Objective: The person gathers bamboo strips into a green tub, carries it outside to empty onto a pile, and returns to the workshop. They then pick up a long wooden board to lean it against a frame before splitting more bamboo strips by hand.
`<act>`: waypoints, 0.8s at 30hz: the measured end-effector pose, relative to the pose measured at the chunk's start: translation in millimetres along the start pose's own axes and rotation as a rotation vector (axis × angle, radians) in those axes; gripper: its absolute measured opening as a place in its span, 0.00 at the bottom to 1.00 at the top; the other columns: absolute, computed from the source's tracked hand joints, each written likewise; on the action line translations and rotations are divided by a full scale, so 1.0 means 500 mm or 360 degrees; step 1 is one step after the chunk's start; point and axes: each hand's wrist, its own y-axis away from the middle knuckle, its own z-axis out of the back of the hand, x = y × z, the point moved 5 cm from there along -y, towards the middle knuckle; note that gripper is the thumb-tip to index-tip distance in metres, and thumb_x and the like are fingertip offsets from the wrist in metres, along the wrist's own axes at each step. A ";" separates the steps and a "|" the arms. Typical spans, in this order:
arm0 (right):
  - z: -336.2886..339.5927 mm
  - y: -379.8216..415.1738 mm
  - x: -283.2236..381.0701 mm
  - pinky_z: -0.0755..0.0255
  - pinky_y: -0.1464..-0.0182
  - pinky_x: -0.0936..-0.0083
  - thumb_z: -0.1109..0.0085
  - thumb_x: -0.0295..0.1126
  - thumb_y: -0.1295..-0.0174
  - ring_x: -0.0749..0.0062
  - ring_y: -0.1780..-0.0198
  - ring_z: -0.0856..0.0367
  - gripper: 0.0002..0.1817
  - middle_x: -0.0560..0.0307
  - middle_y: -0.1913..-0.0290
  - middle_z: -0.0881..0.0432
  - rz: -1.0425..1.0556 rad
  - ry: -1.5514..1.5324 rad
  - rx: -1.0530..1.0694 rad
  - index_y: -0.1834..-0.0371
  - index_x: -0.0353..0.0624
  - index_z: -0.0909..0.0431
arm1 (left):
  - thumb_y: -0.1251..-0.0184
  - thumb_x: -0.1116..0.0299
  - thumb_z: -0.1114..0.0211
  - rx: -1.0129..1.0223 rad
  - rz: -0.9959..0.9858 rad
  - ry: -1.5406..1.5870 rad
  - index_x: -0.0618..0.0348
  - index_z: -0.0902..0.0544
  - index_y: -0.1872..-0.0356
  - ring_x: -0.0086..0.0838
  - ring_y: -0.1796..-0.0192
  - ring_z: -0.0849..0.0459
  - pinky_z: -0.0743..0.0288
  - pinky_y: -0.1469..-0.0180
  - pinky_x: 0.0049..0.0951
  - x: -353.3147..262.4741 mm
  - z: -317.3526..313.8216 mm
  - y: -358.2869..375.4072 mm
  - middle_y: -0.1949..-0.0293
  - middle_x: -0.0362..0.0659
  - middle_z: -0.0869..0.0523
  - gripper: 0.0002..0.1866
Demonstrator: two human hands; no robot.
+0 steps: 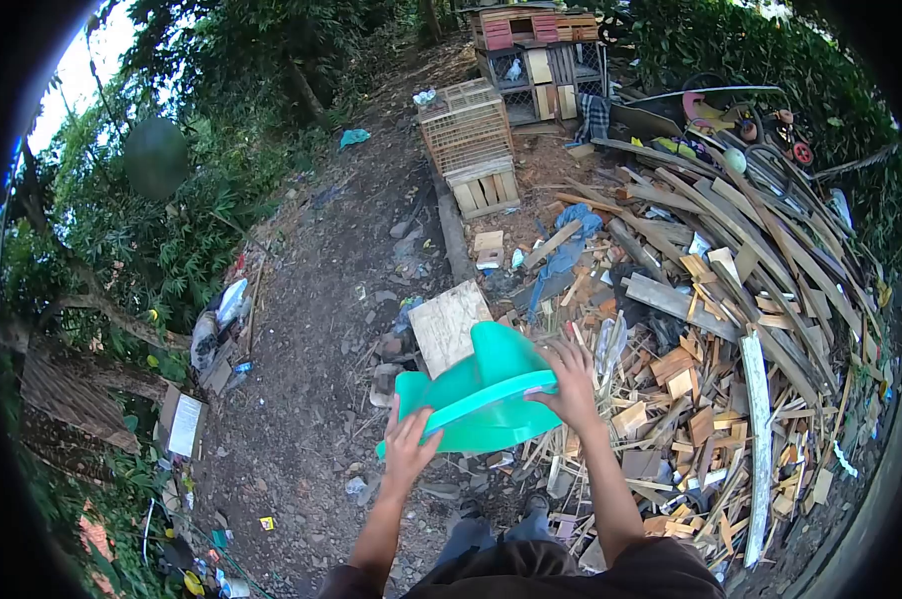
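A green plastic piece (491,361) with a raised rim and curved flaps is held up in front of my body, above the dirt ground. My left hand (411,446) grips its left end, fingers bent over the rim. At the right end my right hand (571,382) is closed on the same rim, thumb below and fingers on top. Behind the green piece, a pale wooden board (449,324) lies on the ground, partly covered by it.
Scrap wood (700,419) and long planks (760,250) are heaped on the right. A slatted crate (469,135) and wooden hutches (541,70) stand ahead. On the left are bushes (191,190), a trunk (101,369) and a box (183,424).
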 end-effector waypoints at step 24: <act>0.378 1.027 0.160 0.36 0.29 0.48 0.25 0.28 0.52 0.62 0.40 0.18 0.26 0.65 0.45 0.13 -0.0955 0.1105 -0.0361 0.46 0.55 0.15 | 0.46 0.77 0.25 0.0475 -0.0167 0.0585 0.53 0.12 0.55 0.42 0.28 0.22 0.52 0.16 0.63 -0.513 -0.097 0.431 0.47 0.41 0.11 0.16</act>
